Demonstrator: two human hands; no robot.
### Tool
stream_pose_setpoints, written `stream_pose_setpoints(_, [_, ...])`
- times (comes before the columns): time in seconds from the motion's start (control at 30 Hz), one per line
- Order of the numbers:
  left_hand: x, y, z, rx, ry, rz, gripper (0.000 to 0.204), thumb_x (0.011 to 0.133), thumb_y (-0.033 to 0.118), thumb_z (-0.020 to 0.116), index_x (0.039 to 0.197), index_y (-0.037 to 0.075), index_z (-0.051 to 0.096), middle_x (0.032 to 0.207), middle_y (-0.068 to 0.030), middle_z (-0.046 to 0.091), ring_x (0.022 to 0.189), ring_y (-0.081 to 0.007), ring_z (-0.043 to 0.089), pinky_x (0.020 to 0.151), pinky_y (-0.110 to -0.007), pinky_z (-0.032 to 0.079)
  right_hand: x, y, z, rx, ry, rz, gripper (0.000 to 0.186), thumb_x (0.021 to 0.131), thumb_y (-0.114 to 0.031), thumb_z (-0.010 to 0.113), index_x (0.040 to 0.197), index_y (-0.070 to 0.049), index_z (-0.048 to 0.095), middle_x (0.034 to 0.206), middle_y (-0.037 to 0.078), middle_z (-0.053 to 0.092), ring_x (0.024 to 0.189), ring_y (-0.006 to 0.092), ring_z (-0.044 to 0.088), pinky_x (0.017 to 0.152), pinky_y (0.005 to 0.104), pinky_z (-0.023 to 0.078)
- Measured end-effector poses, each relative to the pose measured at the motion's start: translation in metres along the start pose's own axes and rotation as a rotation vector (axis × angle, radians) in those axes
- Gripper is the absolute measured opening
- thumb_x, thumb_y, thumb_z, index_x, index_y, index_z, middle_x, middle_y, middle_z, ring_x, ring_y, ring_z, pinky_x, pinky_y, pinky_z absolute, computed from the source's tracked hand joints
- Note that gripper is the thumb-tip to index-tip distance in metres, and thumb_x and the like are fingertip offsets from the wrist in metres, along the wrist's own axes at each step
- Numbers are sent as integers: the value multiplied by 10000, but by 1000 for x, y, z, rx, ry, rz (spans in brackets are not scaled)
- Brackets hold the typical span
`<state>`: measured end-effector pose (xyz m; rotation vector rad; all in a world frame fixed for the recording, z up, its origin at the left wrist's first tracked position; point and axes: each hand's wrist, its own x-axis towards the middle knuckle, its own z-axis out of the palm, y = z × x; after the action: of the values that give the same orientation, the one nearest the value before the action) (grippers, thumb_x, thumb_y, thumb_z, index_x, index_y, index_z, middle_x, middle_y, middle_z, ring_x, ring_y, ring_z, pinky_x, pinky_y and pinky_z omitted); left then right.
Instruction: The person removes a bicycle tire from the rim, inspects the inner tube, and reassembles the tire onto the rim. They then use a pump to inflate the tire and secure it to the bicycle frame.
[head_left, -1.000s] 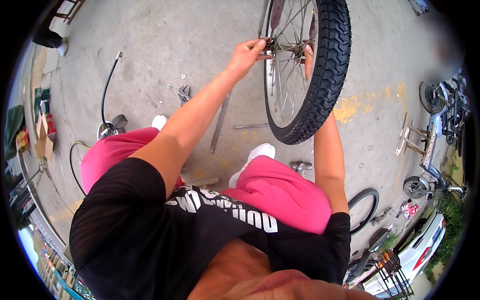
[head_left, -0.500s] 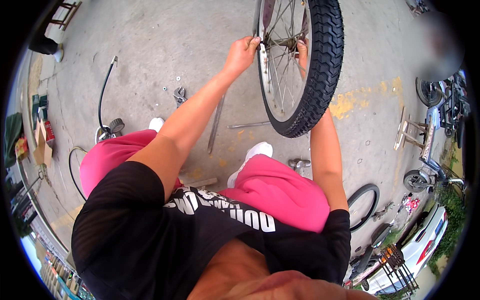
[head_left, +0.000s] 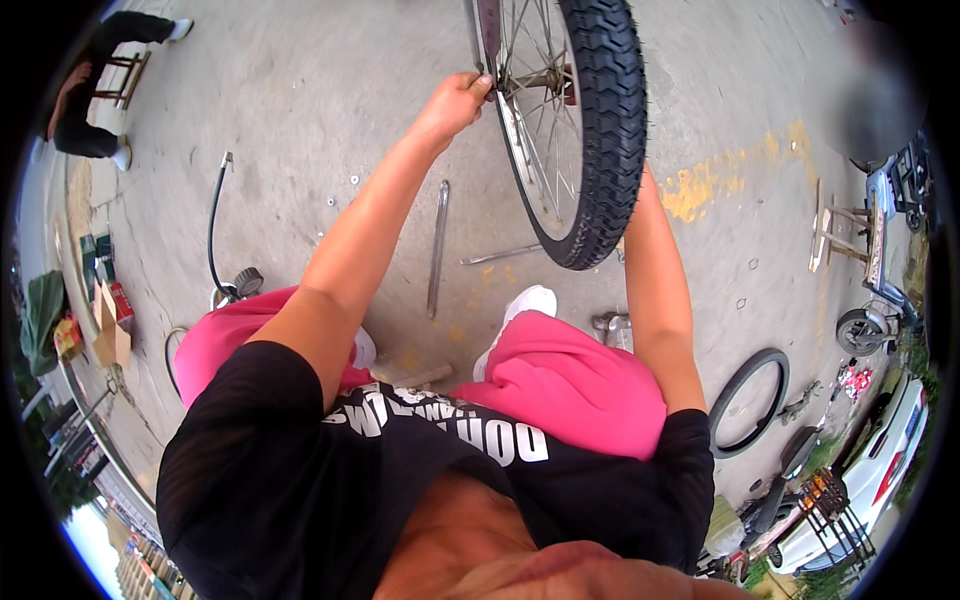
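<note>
A bicycle wheel with a knobby black tyre [head_left: 612, 130] and thin metal spokes stands upright before me at the top. A brownish fork blade [head_left: 488, 28] runs down to its hub [head_left: 535, 80]. At the hub's left end, my left hand [head_left: 460, 105] is closed, thumb and fingers pinching the axle end beside the fork. My right arm reaches behind the tyre. Only a bit of my right hand [head_left: 570, 86] shows through the spokes near the hub's other end; its grip is hidden. Below the wheel, two metal bars [head_left: 437, 250] lie on the concrete.
Small nuts [head_left: 355, 180] lie left of the bars. A hose with a pump gauge [head_left: 247, 280] is by my left knee. A metal tool [head_left: 612, 325] lies near my right knee, a loose tyre [head_left: 750, 402] further right. Stool [head_left: 845, 230], scooters and a seated person [head_left: 90, 120] are around.
The wheel and both hands have shifted slightly left in the view. My left forearm now covers the adjustable wrench. More of the seated person shows. My left hand stays at the axle end.
</note>
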<state>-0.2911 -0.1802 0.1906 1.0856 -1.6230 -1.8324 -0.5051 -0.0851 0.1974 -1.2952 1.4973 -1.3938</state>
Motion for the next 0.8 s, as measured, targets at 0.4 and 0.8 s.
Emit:
stream_pose_setpoints(0.4, [6,-10,-2,-24,37,27,275,961,232,476,781,30,523,599,35,387,503,-80,349,455,-249,281,7,-17,3,-389,1,-195,238,817,-158,580,978,15,610,922,163,604,892,319,589,784,325,457])
stream_pose_setpoints(0.8, [-3,3,-7,-190,45,2,267,920,238,559,871,-21,598,617,-19,522,519,-90,478,467,-245,364,-4,-22,7,-200,63,-77,231,852,-110,533,1026,30,590,974,196,594,916,362,570,797,352,454])
